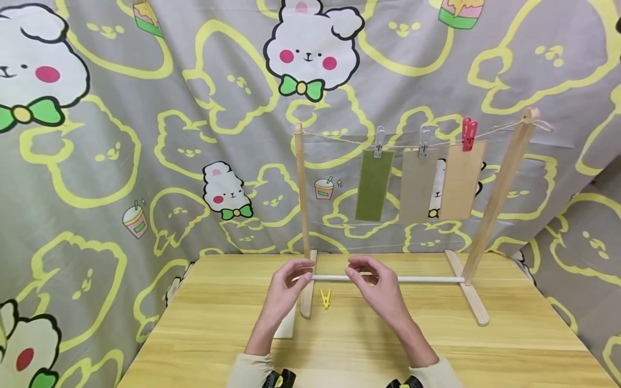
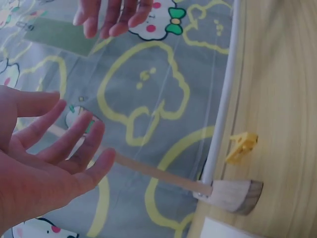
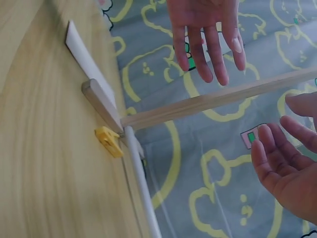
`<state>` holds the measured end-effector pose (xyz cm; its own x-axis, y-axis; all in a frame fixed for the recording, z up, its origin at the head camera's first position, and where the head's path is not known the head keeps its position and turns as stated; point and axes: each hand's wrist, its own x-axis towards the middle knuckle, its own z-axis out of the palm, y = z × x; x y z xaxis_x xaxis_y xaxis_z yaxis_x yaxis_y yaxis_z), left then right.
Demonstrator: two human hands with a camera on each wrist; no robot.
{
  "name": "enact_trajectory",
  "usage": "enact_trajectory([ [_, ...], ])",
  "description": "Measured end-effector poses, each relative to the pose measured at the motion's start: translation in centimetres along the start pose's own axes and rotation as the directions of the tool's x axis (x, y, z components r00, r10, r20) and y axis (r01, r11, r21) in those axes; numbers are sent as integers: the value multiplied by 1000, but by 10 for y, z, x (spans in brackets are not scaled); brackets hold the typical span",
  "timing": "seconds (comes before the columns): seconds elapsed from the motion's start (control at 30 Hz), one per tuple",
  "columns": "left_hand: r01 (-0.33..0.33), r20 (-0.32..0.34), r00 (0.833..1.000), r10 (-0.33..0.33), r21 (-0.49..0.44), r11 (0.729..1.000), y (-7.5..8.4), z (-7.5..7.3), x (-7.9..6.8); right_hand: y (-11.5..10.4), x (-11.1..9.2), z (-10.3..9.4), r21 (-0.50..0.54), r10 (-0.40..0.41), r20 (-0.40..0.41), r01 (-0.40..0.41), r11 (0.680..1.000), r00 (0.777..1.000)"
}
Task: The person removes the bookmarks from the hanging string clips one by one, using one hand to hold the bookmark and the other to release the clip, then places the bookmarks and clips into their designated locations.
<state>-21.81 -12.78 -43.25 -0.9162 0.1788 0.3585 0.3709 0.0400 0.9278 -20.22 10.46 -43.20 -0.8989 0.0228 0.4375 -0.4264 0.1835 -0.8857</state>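
My left hand (image 1: 289,283) and right hand (image 1: 375,277) hover apart over the table, palms toward each other, fingers loosely bent with nothing between them. On the tabletop between them lies a yellow clothespin (image 1: 326,298), also seen in the left wrist view beside the foot of a wooden rack (image 2: 233,196). A string (image 1: 339,138) runs between the rack's posts. From it hang a green card (image 1: 375,186) and a grey-brown card (image 1: 418,186) on clear clips, and a peach card (image 1: 463,183) on a red clip (image 1: 469,133).
A flat white piece (image 1: 285,327) lies on the table (image 1: 204,323), partly hidden by my left forearm. The rack's white crossbar (image 1: 427,279) runs low behind my hands to the right foot (image 1: 470,296). A patterned curtain (image 1: 233,134) hangs behind.
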Motion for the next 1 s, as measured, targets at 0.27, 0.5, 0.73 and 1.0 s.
enact_trajectory([
  [0.27, -41, -20, 999, 41, -33, 999, 3, 9, 2, -10, -2, -11, 40, -116, -22, 117, 992, 993],
  [0.5, -67, 2, 998, 67, -32, 997, 15, 16, 10, -21, 1, -24, 3, -215, -54, 215, 977, 975],
  [0.73, -108, 7, 994, 109, -51, 993, 24, 26, 25, -29, 9, -40, -15, -282, -48, 281, 959, 958],
  [1.0, -171, 1, 985, 172, -69, 983, 31, 35, 41, -41, 20, -51, -40, -366, -65, 364, 931, 928],
])
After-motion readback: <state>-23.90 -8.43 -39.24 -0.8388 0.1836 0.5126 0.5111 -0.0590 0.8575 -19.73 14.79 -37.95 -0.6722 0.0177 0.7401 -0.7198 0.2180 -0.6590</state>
